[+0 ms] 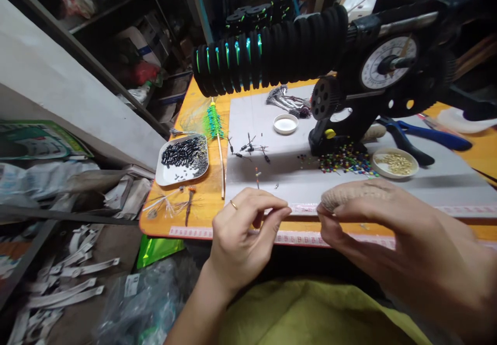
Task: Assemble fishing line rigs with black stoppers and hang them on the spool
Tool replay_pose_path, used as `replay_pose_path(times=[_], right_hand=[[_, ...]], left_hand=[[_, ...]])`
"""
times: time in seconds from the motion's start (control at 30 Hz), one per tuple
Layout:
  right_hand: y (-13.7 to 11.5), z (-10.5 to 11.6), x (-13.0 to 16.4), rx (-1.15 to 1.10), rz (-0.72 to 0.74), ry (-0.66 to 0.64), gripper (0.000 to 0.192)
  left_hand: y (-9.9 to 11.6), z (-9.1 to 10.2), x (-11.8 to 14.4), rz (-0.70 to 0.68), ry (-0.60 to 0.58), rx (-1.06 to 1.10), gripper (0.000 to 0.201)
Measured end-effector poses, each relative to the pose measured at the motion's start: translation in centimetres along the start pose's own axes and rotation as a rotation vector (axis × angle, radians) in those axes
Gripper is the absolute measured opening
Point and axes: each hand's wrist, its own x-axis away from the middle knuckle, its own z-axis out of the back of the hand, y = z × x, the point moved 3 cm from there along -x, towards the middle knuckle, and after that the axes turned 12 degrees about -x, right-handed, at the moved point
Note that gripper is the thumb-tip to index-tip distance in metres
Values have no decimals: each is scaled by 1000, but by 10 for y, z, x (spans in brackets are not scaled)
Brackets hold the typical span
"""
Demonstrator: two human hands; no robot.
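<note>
My left hand (246,233), with a ring on one finger, pinches thumb and forefinger together over the table's front edge. Facing it across a small gap, my right hand (373,220) is also in a pinch; beige wrapping (353,193) covers its forefinger. Whatever lies between the fingertips is too thin or too hidden to make out. Just beyond the hands, a small piece with orange beads (257,174) and a tiny metal piece (277,185) lie on the grey board (295,189). Several dark barrel-shaped pieces with wire ends (248,148) lie farther back.
A black machine with a dial (390,62) and a row of black spools (272,49) overhangs the board. Around it are coloured beads (345,161), a dish of brass-coloured bits (396,162), blue-handled pliers (435,135), a white lid (286,124) and a tray of dark pieces (165,175).
</note>
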Motion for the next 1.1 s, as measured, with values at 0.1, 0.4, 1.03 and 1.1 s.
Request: replay_pose_path(times=[0.1, 0.4, 1.03, 1.1], right_hand=[[5, -2, 4, 20, 124, -145, 20], [4, -12, 0, -228, 70, -57, 36], [-6, -19, -22, -386, -114, 114, 13], [-7, -21, -23, -403, -120, 125, 13]], left_hand=[[3, -2, -2, -27, -30, -42, 10], [12, -2, -6, 119, -58, 118, 8], [-2, -8, -3, 529, -106, 667, 9], [-1, -8, -3, 523, -98, 649, 9]])
